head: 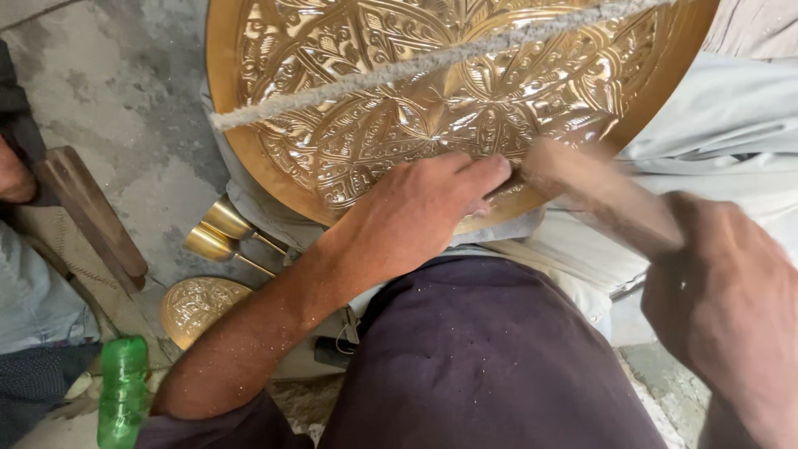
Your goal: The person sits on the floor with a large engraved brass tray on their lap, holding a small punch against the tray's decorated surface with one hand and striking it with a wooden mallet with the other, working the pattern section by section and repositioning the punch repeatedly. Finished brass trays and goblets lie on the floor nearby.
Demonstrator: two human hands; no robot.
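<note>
Squarely at twelve o'clock I see the big brass tray (432, 91), round and gleaming, its face chased all over with floral relief, a rough cord (374, 79) crossing it. My left hand (416, 216) rests on its lower rim at about six o'clock, fingers drawn together, pinching a thin tool I can barely make out. My right hand (723, 291), at four o'clock, grips a blurred wooden mallet (598, 195). At eight o'clock lie a small engraved brass disc (199, 308), brass cups (216, 233) and a green bottle (123, 391).
</note>
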